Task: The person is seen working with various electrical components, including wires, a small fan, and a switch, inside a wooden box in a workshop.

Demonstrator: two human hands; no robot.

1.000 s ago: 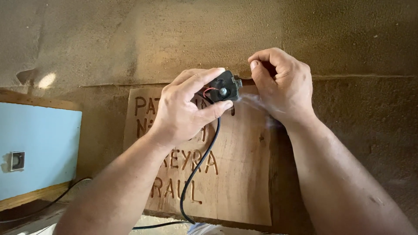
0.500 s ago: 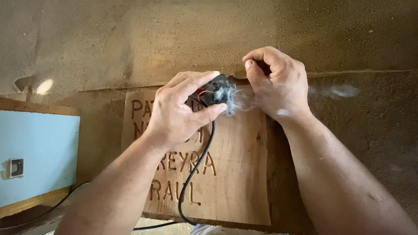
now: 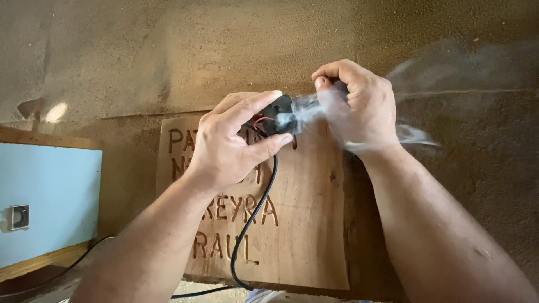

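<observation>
The left hand (image 3: 227, 147) is wrapped around a small black tool (image 3: 279, 116) with red wires showing, thumb and fingers pinching it just above a carved wooden plaque (image 3: 292, 235). A black cord (image 3: 254, 216) hangs from the tool down across the plaque. The right hand (image 3: 359, 106) is curled into a loose fist right beside the tool's tip; can't tell what it's gripping. Wisps of smoke (image 3: 415, 134) drift around that hand. Everything sits on a dusty table (image 3: 140, 50), with a light blue panel (image 3: 48, 202) off to the left.

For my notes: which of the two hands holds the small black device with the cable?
The left hand grips the small black corded device; the right hand is fisted beside it.
</observation>
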